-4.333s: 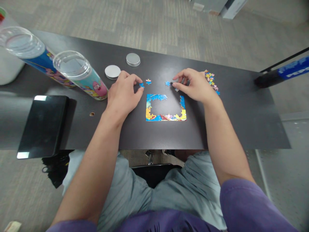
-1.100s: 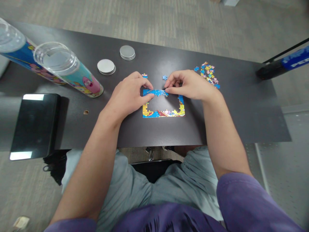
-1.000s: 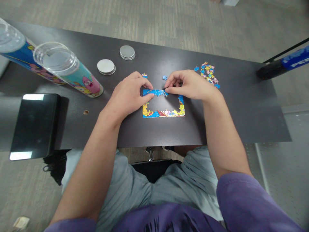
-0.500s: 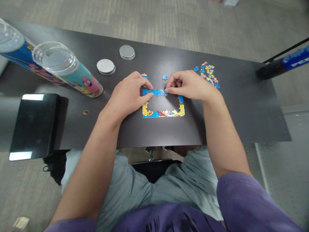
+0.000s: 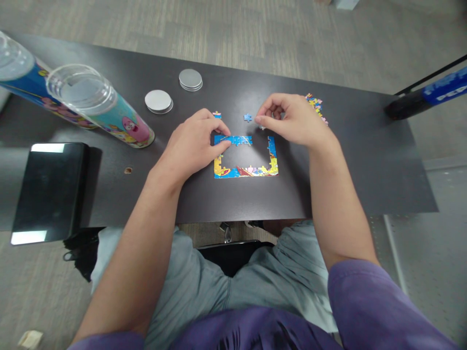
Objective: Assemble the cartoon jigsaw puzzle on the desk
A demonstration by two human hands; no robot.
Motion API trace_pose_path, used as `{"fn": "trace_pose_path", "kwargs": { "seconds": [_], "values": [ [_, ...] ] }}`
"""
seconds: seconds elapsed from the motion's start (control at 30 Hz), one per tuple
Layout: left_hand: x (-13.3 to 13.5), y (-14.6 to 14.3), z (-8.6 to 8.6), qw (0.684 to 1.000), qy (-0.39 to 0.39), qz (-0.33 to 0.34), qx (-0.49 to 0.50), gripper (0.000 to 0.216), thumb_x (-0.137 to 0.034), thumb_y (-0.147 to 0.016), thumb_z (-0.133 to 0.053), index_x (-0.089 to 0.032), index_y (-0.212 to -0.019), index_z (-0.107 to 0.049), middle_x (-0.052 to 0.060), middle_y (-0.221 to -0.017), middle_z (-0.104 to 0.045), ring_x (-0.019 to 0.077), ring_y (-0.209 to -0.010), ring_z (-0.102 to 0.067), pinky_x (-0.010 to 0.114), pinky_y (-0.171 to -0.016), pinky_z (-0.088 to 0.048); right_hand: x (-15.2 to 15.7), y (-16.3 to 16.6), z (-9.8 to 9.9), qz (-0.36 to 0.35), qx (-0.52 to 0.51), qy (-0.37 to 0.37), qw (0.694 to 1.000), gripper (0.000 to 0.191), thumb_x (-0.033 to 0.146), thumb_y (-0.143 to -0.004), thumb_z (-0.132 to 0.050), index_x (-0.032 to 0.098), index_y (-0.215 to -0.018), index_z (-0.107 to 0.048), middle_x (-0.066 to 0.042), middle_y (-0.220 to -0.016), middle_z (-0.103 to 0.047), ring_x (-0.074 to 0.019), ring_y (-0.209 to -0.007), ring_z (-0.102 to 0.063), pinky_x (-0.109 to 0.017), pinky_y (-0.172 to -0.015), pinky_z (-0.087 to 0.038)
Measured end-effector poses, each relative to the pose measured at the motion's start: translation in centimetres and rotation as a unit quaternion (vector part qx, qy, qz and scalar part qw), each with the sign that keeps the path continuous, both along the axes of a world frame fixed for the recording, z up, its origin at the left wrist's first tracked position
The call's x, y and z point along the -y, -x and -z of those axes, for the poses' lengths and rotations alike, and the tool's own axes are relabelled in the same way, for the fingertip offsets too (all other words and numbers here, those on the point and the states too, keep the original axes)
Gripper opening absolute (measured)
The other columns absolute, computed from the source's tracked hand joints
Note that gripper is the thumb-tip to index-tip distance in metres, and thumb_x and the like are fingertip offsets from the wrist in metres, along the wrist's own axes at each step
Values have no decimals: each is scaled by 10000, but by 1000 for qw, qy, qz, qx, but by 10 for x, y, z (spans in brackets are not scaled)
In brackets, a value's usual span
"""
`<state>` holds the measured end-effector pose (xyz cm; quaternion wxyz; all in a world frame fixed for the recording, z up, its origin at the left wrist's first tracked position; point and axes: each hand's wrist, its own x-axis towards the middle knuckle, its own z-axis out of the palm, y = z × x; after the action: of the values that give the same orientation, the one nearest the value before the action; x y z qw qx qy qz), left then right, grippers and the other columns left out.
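Note:
A partly joined jigsaw puzzle (image 5: 248, 172) lies on the dark table as a frame of edge pieces, with a gap in its far side towards the right. My left hand (image 5: 195, 141) holds its far left corner, thumb on the blue strip and index finger along the far edge. My right hand (image 5: 288, 119) is above the gap, thumb and fingertips pinched together; what they hold, if anything, is hidden. Just under those fingers a small pale puzzle piece (image 5: 261, 127) partly shows. A loose blue piece (image 5: 247, 117) lies left of the fingertips. Another loose piece (image 5: 217, 115) sits beyond my left hand.
A pile of loose puzzle pieces (image 5: 316, 108) is partly covered by my right hand. Two stacks of round discs, one nearer (image 5: 158, 101) and one farther (image 5: 190, 79), lie at left. Beyond them stand a clear-topped printed canister (image 5: 126, 124), a black tablet-like box (image 5: 51, 189) and, far right, a dark bottle (image 5: 412, 104).
My right hand has lifted off the puzzle's far strip and moved away and slightly right, uncovering the gap and a pale piece. My left hand has stayed on the corner.

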<state>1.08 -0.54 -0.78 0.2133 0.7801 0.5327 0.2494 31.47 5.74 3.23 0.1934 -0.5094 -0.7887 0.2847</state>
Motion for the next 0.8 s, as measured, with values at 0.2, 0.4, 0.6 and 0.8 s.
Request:
{"fn": "trace_pose_path", "kwargs": {
  "seconds": [0.2,0.4,0.6,0.8],
  "values": [
    [-1,2,0,1000,12,4,4,161,-316,-1055,-957,-327,-1215,-969,54,-1225,-809,262,-997,-761,473,-966,-625,-9,-10,7,42,32,-35,998,305,559,-1028,-1006,275,-1084,-910,-110,-982,-834,-391,-1012,-776,-541,-945,-602],
    [0,2,0,1000,4,0,0,170,-296,-1050,-956,-311,-1218,-971,66,-1253,-817,260,-993,-770,460,-940,-624,-16,-28,7,47,45,-29,997,388,614,-966,-1077,281,-1114,-946,-102,-1008,-858,-355,-955,-760,-517,-910,-588],
    [0,2,-1,1000,7,7,-4,181,-274,-1051,-952,-286,-1231,-973,75,-1296,-826,240,-947,-752,456,-935,-617,-17,-33,8,6,37,24,999,414,646,-877,-1150,332,-1072,-962,-60,-1008,-836,-324,-938,-739,-513,-894,-578],
    [0,2,1,1000,-2,3,-3,171,-279,-1039,-962,-297,-1209,-957,67,-1275,-831,252,-969,-759,444,-921,-618,-15,-30,8,1,29,38,999,446,683,-850,-1166,345,-990,-912,-68,-973,-835,-338,-949,-723,-523,-870,-593]
  ]
}}
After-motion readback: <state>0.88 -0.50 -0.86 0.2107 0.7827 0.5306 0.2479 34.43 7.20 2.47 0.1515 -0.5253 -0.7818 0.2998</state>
